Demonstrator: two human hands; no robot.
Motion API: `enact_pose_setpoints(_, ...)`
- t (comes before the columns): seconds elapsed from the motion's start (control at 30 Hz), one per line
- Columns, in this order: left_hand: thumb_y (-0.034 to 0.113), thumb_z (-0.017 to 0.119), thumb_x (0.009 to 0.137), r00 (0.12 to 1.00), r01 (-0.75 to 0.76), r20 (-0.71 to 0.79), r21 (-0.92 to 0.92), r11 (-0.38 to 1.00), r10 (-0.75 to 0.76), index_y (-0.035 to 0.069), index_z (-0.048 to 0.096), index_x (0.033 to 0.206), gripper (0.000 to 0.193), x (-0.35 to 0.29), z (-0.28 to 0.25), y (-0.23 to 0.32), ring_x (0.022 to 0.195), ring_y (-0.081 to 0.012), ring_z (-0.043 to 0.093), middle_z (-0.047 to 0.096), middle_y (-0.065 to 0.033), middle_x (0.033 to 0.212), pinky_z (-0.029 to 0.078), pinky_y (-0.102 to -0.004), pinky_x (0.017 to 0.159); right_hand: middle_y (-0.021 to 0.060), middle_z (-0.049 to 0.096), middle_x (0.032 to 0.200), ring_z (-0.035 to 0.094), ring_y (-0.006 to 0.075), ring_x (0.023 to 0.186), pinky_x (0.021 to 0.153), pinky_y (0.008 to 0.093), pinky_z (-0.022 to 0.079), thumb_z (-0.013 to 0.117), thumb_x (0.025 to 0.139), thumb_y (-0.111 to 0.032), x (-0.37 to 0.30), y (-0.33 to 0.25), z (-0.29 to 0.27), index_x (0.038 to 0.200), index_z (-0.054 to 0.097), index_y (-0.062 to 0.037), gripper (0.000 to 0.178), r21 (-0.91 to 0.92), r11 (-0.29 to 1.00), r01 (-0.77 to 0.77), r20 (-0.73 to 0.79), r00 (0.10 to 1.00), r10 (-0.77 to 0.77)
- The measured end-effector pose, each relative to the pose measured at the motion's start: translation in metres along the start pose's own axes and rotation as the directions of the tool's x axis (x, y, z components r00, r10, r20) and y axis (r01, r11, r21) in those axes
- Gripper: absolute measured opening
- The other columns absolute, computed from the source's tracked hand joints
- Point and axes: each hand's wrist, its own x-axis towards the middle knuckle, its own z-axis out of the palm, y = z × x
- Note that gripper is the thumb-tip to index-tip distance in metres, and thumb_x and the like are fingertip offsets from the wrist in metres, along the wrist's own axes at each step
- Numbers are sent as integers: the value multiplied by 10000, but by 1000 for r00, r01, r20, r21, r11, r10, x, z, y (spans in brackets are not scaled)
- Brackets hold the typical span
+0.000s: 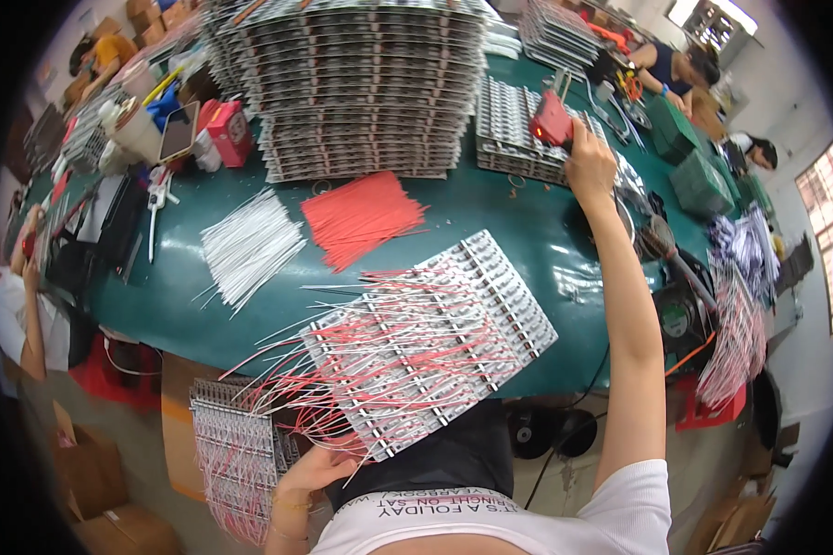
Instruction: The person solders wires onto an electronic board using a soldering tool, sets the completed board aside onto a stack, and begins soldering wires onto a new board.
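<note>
A light grey panel [518, 324] with rows of small parts lies slanted over the table's near edge. Red and white wires [407, 347] cover much of it and hang off its left side. At the panel's lower left corner is my left hand [319, 465], closed on the edge, its fingertips partly hidden among the wires. My right arm reaches far to the right, and my right hand [590, 165] grips a red gun-shaped tool [551, 118] with a small glowing spot. That tool is above a stack of bare panels [504, 139].
Piles of white wires [252, 248] and red wires [361, 220] lie on the green table [167, 301]. Behind them rises a tall panel stack [361, 102]. More wired panels [231, 453] are below the table at left. Bundled wires [736, 324] hang at right. Other people work nearby.
</note>
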Motion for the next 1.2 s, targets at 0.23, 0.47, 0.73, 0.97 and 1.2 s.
enact_pose_setpoints(0.23, 15, 570, 878, 950, -201, -293, -307, 930, 108, 11, 392, 1338, 493, 38, 25, -13, 1105, -180, 531, 535, -86, 1252, 426, -333, 954, 83, 615, 826, 623, 271, 754, 671, 377, 496, 650, 670, -23, -24, 9, 25, 1264, 489, -143, 628, 215, 975, 56, 202, 974, -100)
enact_pose_setpoints(0.47, -86, 608, 777, 876, -173, -481, -367, 914, -27, 1, 407, 1318, 584, 39, 49, 29, 1076, -181, 547, 553, -98, 1214, 438, -330, 940, 91, 594, 846, 607, 273, 750, 664, 370, 492, 602, 710, -3, -34, 20, 34, 1202, 523, -110, 510, 234, 944, 233, 35, 968, -247)
enact_pose_setpoints(0.73, 39, 635, 729, 682, -431, -645, 26, 902, 345, 6, 428, 1289, 597, -23, 0, -3, 1004, -221, 581, 588, -110, 1138, 474, -367, 896, 90, 569, 827, 593, 260, 780, 649, 366, 497, 580, 754, -40, -14, 43, 26, 1168, 534, -88, 419, 128, 972, 197, -76, 979, -188)
enact_pose_setpoints(0.97, 73, 617, 749, -18, -684, -897, 333, 649, 441, 1, 472, 1244, 521, -180, -75, -30, 997, -224, 587, 598, -111, 1117, 478, -376, 890, 127, 631, 873, 617, 306, 745, 682, 402, 492, 547, 792, -1, -13, 24, 43, 1224, 539, -75, 439, 241, 948, 209, -150, 973, -176)
enact_pose_setpoints(1.2, 135, 611, 772, -418, -721, -842, 535, 441, 339, -26, 586, 1083, 352, -339, -72, -109, 902, -223, 632, 645, -121, 1013, 515, -350, 834, 182, 652, 1037, 648, 352, 833, 695, 403, 505, 670, 789, -174, -34, 56, 60, 1338, 468, -120, 588, 501, 862, 72, 67, 990, -122)
